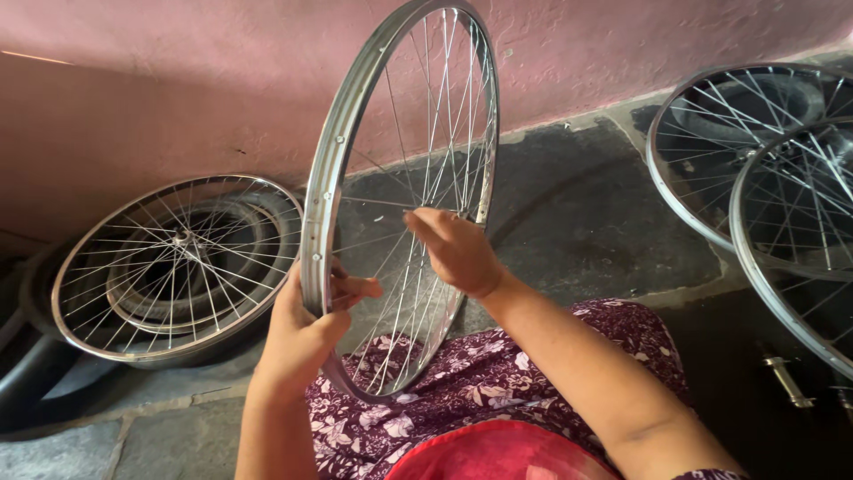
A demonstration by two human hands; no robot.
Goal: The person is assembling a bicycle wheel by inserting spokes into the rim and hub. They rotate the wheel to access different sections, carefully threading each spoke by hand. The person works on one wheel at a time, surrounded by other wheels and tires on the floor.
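Gripping the wheel rim (322, 191), left fingers (354, 289) curl.

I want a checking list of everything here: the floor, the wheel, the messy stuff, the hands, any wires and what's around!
Surface: grey stone floor, dusty.
Job's things: upright silver spoked bicycle wheel rim, resting on the lap.
Clutter: spoked wheel on black tyres at left; two more spoked rims at right; small metal axle.
Grippers: left hand grips the rim; right hand reaches among the spokes.
Cables: nothing seen.
Surroundings: pink plastered wall.
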